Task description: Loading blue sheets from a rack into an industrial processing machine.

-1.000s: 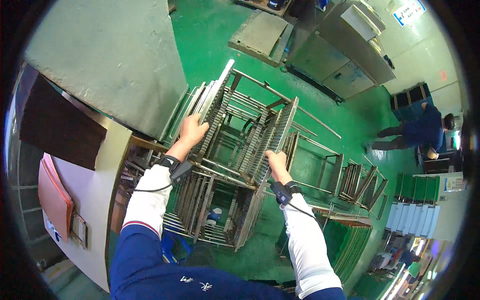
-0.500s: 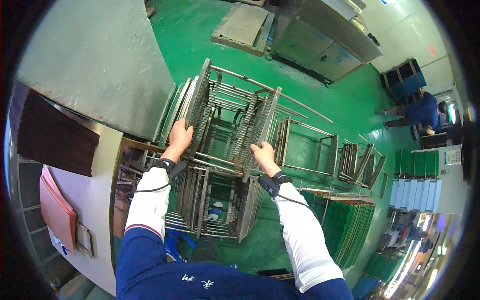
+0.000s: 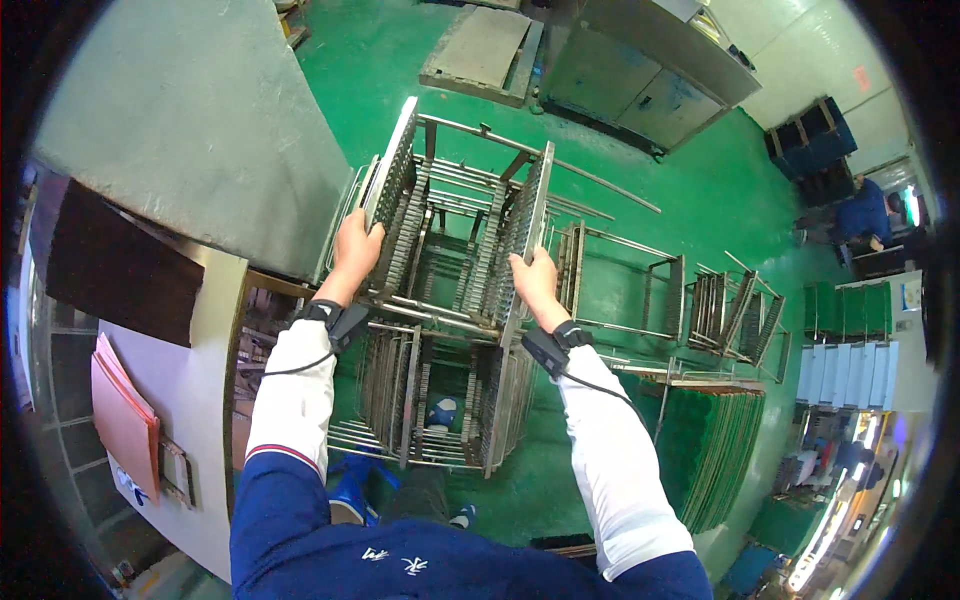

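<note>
A slotted metal rack (image 3: 530,215) with toothed side plates and tubular rails is held in front of me, between my arms. My left hand (image 3: 355,250) is closed round the edge of its left side plate. The right side plate's edge is in my right hand (image 3: 535,280), fingers wrapped over it. Beneath and nearer my body is another rack of the same kind (image 3: 410,400), partly covered by the held one. Whether the two touch cannot be made out. Both my wrists carry black straps with cables.
More metal racks (image 3: 680,300) stand on the green floor to the right, beside a stack of green panels (image 3: 715,450). A large grey cabinet (image 3: 190,120) and a table with pink sheets (image 3: 125,415) flank my left. A person (image 3: 865,215) sits far right.
The held rack has tilted a little, its far end shifting slightly up and left in view. Both hands keep their grip and have moved slightly away from me.
</note>
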`<control>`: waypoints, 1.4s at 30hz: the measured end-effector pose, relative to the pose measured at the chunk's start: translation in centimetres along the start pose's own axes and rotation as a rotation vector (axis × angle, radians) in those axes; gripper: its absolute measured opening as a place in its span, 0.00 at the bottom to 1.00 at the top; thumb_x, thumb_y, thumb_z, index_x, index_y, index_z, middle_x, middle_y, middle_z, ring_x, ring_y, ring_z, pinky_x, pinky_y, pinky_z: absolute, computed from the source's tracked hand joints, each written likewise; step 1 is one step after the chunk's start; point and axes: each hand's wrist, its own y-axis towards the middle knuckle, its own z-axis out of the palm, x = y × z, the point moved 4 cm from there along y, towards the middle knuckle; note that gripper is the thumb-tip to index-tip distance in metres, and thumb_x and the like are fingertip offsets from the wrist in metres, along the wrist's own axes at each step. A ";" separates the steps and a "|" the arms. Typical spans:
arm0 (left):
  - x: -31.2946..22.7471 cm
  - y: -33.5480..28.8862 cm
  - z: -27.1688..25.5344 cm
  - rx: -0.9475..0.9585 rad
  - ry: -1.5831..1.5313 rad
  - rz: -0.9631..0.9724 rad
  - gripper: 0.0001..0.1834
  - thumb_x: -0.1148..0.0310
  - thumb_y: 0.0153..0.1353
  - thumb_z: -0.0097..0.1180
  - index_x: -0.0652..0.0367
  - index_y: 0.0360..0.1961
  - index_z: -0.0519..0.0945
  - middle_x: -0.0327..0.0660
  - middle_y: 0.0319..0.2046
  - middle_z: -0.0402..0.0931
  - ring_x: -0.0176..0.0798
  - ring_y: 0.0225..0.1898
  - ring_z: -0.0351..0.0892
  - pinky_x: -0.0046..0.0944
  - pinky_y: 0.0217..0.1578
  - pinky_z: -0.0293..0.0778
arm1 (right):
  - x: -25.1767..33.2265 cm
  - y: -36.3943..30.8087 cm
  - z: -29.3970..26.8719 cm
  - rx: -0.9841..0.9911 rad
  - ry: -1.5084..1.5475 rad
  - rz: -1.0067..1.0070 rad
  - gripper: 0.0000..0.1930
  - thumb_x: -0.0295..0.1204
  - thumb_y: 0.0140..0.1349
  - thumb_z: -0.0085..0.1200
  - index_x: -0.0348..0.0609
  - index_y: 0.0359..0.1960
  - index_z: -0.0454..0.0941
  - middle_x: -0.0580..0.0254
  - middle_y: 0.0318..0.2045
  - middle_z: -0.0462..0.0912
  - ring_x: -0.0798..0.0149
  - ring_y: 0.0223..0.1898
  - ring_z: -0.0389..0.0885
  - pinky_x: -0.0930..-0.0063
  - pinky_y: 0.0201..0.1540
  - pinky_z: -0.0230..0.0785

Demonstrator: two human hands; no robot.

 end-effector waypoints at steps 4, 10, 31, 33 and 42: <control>-0.2 1.3 -1.0 -0.035 0.037 0.032 0.15 0.62 0.51 0.55 0.66 0.27 0.70 0.59 0.30 0.73 0.63 0.37 0.72 0.55 0.38 0.67 | 1.8 0.4 -0.7 0.026 0.020 0.008 0.18 0.39 0.53 0.56 0.33 0.35 0.73 0.40 0.31 0.79 0.42 0.37 0.78 0.56 0.41 0.68; -0.8 0.7 -0.8 -0.007 0.043 -0.017 0.16 0.61 0.51 0.55 0.66 0.26 0.70 0.58 0.28 0.74 0.62 0.35 0.73 0.55 0.36 0.68 | 1.1 0.1 0.1 -0.030 -0.012 0.012 0.18 0.38 0.56 0.53 0.33 0.36 0.69 0.37 0.33 0.77 0.39 0.38 0.76 0.53 0.41 0.67; -2.1 5.3 0.8 0.278 0.247 -0.090 0.24 0.59 0.45 0.63 0.65 0.39 0.74 0.56 0.38 0.77 0.57 0.42 0.77 0.50 0.43 0.72 | 0.7 0.9 -0.1 0.073 -0.081 0.140 0.24 0.44 0.52 0.57 0.34 0.41 0.73 0.39 0.39 0.79 0.43 0.43 0.77 0.56 0.47 0.68; -2.2 5.2 0.6 0.282 0.270 -0.083 0.24 0.60 0.46 0.62 0.65 0.40 0.74 0.56 0.38 0.77 0.57 0.43 0.76 0.50 0.44 0.72 | 1.0 0.8 -0.2 0.119 -0.067 0.171 0.25 0.42 0.50 0.57 0.34 0.44 0.72 0.40 0.40 0.78 0.43 0.45 0.77 0.58 0.48 0.68; -1.9 5.2 0.1 0.290 0.267 -0.067 0.21 0.62 0.45 0.58 0.65 0.38 0.74 0.57 0.39 0.77 0.57 0.44 0.76 0.51 0.45 0.71 | 1.0 -0.2 -0.7 0.136 -0.093 0.138 0.21 0.34 0.50 0.55 0.33 0.42 0.69 0.38 0.39 0.78 0.41 0.44 0.76 0.55 0.47 0.68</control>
